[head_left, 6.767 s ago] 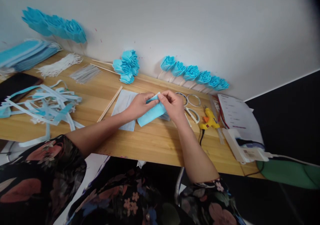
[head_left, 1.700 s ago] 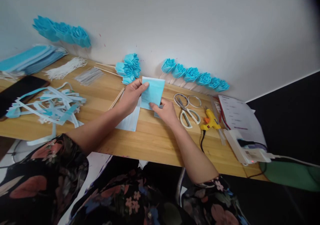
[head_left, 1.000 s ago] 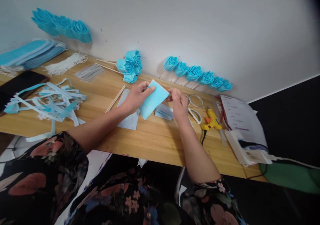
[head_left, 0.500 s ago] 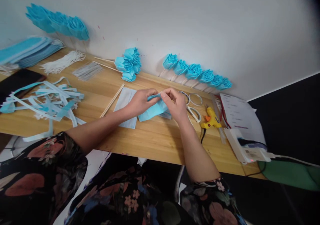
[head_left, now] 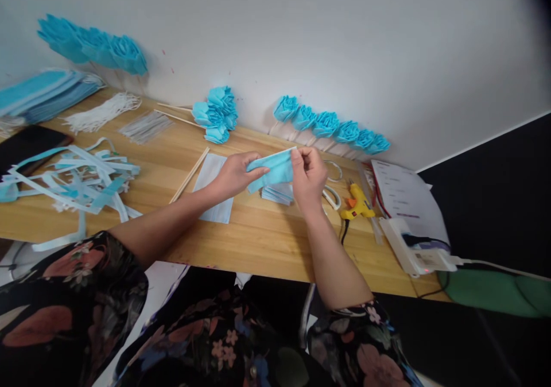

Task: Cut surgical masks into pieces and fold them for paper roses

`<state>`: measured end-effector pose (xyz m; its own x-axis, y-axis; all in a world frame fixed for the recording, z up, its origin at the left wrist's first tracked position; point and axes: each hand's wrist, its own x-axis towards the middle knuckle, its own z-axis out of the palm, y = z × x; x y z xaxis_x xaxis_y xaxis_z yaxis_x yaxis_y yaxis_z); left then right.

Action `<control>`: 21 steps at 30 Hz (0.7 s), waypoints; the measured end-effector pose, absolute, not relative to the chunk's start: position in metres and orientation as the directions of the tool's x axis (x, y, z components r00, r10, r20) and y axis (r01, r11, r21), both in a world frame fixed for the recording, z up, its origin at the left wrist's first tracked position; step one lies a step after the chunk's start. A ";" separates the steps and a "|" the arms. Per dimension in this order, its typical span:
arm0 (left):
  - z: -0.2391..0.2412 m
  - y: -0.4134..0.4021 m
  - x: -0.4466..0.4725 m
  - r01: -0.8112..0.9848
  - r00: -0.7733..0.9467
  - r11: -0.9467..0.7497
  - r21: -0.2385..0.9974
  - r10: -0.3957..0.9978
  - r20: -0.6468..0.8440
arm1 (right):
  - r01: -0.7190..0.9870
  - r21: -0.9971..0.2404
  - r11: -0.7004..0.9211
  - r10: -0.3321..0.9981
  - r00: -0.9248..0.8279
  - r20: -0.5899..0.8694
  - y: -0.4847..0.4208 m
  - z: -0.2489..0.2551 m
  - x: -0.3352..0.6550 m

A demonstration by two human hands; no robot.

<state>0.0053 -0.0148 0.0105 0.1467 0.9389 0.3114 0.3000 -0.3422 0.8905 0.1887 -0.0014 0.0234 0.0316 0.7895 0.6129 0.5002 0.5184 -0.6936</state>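
Observation:
Between my hands a folded piece of light-blue mask fabric (head_left: 275, 167) is stretched above the table. My left hand (head_left: 237, 174) pinches its left end, thumb in front. My right hand (head_left: 309, 174) grips the right end between thumb and curled fingers. Beneath it lies a small stack of pale-blue fabric pieces (head_left: 278, 194), partly covered. A flat, pale mask sheet (head_left: 215, 197) rests under my left wrist. Two thin wooden sticks (head_left: 189, 174) lie left of that sheet. White-handled scissors (head_left: 331, 196) sit beside my right hand, which hides part of them.
Blue fabric flowers on sticks (head_left: 326, 124) lean along the wall, with a cluster (head_left: 217, 114) lying nearer. Cut strips (head_left: 81, 174), white cords (head_left: 103, 111), wires (head_left: 145, 126), a phone (head_left: 34, 146) and masks (head_left: 47, 94) fill the left. Rightward are a yellow glue gun (head_left: 358, 202) and power strip (head_left: 413, 252).
The fabric, bunched at its top edge before, is now spread into a flat band between my hands. My right hand has turned, and the small stack underneath shows more.

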 end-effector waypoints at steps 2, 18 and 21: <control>0.008 -0.014 0.005 0.260 0.117 -0.313 0.914 0.949 0.292 | 0.501 -0.695 0.516 0.774 0.076 0.629 0.002 0.023 0.192; -0.003 -0.007 0.002 -0.129 0.074 -0.087 0.988 0.993 0.097 | 0.421 -0.773 0.475 0.779 0.207 0.592 0.019 0.016 0.204; -0.003 -0.007 0.002 -0.122 0.065 -0.099 0.988 0.992 0.108 | 0.407 -0.779 0.477 0.782 0.208 0.587 0.018 0.017 0.204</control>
<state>0.0024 -0.0072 -0.0026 0.0652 0.9921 0.1076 -0.1216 -0.0991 0.9876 0.2040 0.0183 0.0170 0.2079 0.7823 0.5872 0.4066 0.4769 -0.7793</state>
